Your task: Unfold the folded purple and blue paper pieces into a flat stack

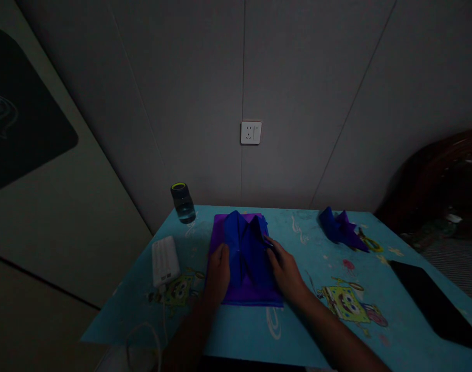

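While I stand watching in this dim room, the blue paper [233, 243] lies at the middle of the frame, on top of purple sheets [255, 298] on the desk [294, 341]. Pleated, with raised flaps toward its top, it seems to be at a shaping or folding step. The left hand [218, 268] has its fingers closed on the paper's left edge, thumb uppermost; the right hand [285, 268] appears to pinch the right edge between thumb and fingers. To my eye, the next move calls for both edges held level and the creases kept sharp.

Left of centre lie a white power bank [165, 261] with its cable [163, 312], and behind it a bottle [183, 204]. At right sit a folded blue-and-purple paper piece [342, 231], a yellow loop [375, 245] beside it, and a black slab [433, 302]. Nothing blocks either hand, though the cable runs near the left forearm.
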The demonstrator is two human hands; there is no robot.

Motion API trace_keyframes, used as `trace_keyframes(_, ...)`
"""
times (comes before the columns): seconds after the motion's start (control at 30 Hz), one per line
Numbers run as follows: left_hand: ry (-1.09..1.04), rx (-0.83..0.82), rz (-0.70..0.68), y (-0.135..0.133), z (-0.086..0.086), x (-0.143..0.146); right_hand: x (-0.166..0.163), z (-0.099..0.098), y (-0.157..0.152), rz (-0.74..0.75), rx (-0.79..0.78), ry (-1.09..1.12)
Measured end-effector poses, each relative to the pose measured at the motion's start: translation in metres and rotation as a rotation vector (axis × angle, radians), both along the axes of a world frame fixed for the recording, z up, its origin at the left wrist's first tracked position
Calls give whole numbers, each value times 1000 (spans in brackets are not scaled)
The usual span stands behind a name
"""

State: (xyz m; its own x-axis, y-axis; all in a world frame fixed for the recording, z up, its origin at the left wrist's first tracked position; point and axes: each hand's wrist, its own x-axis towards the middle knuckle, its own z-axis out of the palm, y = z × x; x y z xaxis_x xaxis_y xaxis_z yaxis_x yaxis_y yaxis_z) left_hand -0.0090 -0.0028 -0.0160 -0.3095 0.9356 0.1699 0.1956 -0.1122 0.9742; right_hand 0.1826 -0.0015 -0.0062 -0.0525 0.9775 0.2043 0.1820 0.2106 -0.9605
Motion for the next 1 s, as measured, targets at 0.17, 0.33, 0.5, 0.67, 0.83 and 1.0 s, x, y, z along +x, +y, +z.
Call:
trace_keyframes(0.17, -150, -57, 44, 1, -3, -5, 16, 9, 10, 68, -232, 246)
trace_keyframes(0.33, -258, -106, 68, 5, 0, -12, 36, 27, 11, 174, -398, 462)
trace_keyframes(0.5, -235, -117, 179, 7, 14, -34, 66, 28, 24, 20, -368, 502)
trace_keyframes(0.67, -78, -32, 225, 0, 30, -47, 71, 28, 24, 75, -422, 459)
trace_keyframes(0.83, 16, -4, 262, -10, 38, -54, 71, 27, 17, 225, -409, 326)
trace_keyframes(1.0, 75, -20, 306, -21, 35, -58, 69, 15, 28, 134, -268, 110)
